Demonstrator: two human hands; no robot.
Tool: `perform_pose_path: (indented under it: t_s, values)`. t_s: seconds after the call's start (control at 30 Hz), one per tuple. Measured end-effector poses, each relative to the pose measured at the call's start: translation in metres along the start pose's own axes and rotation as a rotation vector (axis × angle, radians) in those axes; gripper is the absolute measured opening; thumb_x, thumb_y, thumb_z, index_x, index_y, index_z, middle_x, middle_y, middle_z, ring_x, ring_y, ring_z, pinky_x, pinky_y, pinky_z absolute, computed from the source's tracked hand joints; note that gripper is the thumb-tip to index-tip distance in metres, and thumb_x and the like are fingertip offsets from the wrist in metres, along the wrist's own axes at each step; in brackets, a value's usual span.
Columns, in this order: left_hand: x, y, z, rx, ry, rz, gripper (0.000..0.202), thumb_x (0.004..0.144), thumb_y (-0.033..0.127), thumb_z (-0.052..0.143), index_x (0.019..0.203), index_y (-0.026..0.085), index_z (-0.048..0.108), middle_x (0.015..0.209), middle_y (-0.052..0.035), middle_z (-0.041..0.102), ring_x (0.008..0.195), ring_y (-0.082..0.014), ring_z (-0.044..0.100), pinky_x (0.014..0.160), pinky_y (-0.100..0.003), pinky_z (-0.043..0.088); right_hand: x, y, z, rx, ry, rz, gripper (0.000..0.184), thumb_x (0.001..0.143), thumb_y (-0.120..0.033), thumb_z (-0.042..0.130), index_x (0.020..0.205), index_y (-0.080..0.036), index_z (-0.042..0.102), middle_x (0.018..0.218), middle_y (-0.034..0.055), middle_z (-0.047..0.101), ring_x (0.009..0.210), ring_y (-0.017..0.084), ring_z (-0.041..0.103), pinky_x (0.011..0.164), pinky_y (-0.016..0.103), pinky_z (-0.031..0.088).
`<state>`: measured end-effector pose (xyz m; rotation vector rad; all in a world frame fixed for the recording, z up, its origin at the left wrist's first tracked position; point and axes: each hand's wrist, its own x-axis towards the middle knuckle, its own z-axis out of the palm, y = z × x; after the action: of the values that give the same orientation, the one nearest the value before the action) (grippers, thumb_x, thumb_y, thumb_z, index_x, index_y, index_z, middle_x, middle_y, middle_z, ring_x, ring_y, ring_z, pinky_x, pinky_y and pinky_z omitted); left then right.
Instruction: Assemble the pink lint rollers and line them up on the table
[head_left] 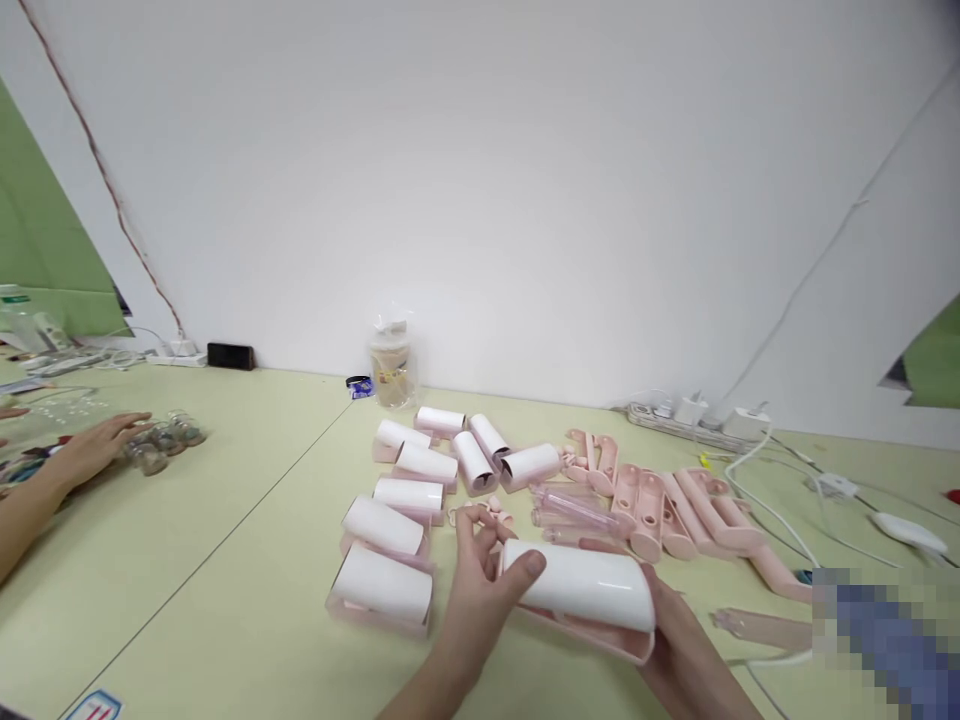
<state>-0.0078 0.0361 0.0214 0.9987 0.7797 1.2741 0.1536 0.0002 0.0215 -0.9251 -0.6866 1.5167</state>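
Observation:
My two hands hold one white roll in a pink case [581,590] low in the middle of the view. My left hand [480,585] grips its left end, thumb on top of the white roll, fingers curled above. My right hand [679,640] cups the case from below and behind at its right end. Just to the left lie several finished white rolls in pink cases [386,585], set in a row running away from me toward the wall.
Several pink handles [675,505] and clear tubes [574,505] lie right of the rolls. A plastic jar [391,368] stands by the wall. Power strips with cables [701,420] run along the right. At far left another person's hand [94,445] rests near small glass jars [161,440].

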Motion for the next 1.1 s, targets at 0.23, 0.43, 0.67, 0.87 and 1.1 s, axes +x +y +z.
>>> perform_pose_path:
  t_s: [0.23,0.43,0.67,0.87,1.1]
  values:
    - [0.001,0.006,-0.001,0.084,-0.172,-0.223,0.031,0.061,0.041,0.071,0.072,0.016,0.056,0.069,0.0010,0.052,0.064,-0.0148,0.053,0.055,-0.024,0.046,-0.001,-0.005,-0.003,-0.400,-0.072,-0.122,0.037,0.075,-0.056,0.053,0.075,-0.020,0.063,0.075,0.0045,0.066,0.070,0.022,0.058,0.068,0.033,0.046]
    - [0.004,0.004,-0.006,-0.003,-0.254,-0.338,0.038,0.059,0.041,0.074,0.079,0.016,0.055,0.070,-0.0003,0.056,0.059,-0.0160,0.058,0.046,-0.027,0.051,-0.014,-0.015,0.012,-0.194,-0.177,0.069,0.040,0.069,-0.053,0.061,0.084,-0.017,0.070,0.084,0.0087,0.070,0.085,0.028,0.060,0.075,0.035,0.044]
    - [0.000,0.005,-0.007,-0.051,-0.349,-0.404,0.040,0.059,0.039,0.075,0.082,0.014,0.055,0.068,-0.0007,0.055,0.054,-0.0120,0.054,0.032,-0.018,0.046,-0.017,-0.016,0.008,-0.029,-0.093,0.137,0.031,0.054,-0.042,0.075,0.070,-0.016,0.070,0.072,0.0044,0.069,0.076,0.022,0.060,0.060,0.024,0.042]
    - [0.000,0.005,-0.006,-0.074,-0.367,-0.417,0.037,0.062,0.038,0.073,0.084,0.015,0.053,0.070,-0.0005,0.055,0.057,-0.0124,0.056,0.034,-0.020,0.051,-0.015,-0.015,0.004,-0.052,-0.059,0.127,0.025,0.054,-0.040,0.073,0.058,-0.017,0.064,0.060,0.0011,0.060,0.065,0.019,0.055,0.056,0.024,0.041]
    - [0.002,0.012,-0.010,-0.041,-0.283,-0.358,0.038,0.062,0.034,0.074,0.086,0.016,0.050,0.069,0.0006,0.055,0.057,-0.0124,0.056,0.037,-0.021,0.051,-0.006,-0.018,-0.009,-0.700,-0.050,-0.419,0.029,0.069,-0.046,0.065,0.080,-0.021,0.072,0.091,0.0073,0.061,0.063,0.016,0.055,0.046,0.022,0.042]
